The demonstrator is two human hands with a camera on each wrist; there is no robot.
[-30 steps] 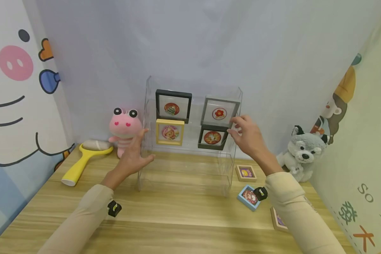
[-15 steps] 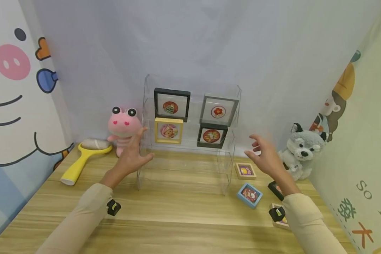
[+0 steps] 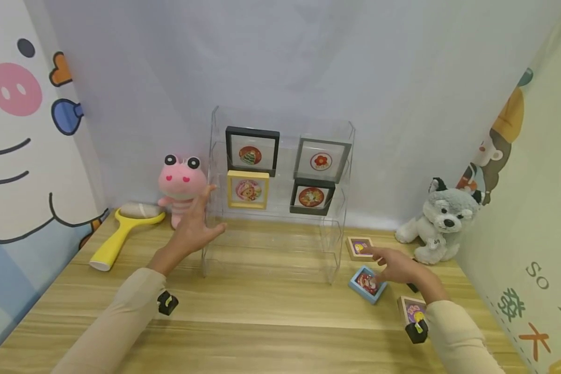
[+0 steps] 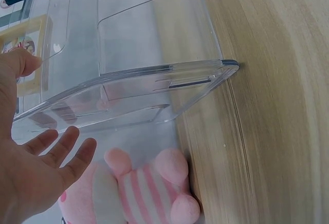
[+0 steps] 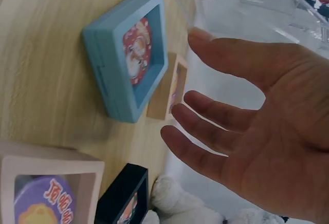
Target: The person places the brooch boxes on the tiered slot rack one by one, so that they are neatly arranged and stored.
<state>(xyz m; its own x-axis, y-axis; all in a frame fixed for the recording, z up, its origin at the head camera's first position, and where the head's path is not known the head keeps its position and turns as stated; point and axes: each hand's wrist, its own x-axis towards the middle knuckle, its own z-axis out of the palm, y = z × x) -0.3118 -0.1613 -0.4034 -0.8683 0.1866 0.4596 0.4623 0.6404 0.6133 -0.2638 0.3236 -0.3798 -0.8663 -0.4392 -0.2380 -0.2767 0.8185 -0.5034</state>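
Note:
A clear acrylic tiered rack [image 3: 333, 244] stands on the table. On its upper tier are a black picture frame [image 3: 251, 155] and a grey one [image 3: 321, 161]; below them sit a yellow frame [image 3: 248, 190] and a dark frame [image 3: 312, 196]. My left hand [image 3: 194, 228] is at the rack's left side, thumb and fingers spread around its edge. My right hand [image 3: 397, 267] hovers, holding nothing, over a small light blue frame [image 5: 97, 44]. Its fingers are loosely extended, thumb apart in the right wrist view. Beyond the blue frame lies a small wooden frame [image 3: 355, 254].
Another wooden frame [image 3: 405, 306] and a small black frame [image 5: 121, 193] lie at the right, partly hidden by the right arm in the head view. A grey husky plush [image 3: 449, 218] sits behind. Left of the rack are a pink plush [image 3: 182, 179] and a yellow-handled roller [image 3: 114, 244].
My right hand has left the dark frame on the rack's lower tier, swung right and come down over the light blue frame. The left hand stays at the rack's left side.

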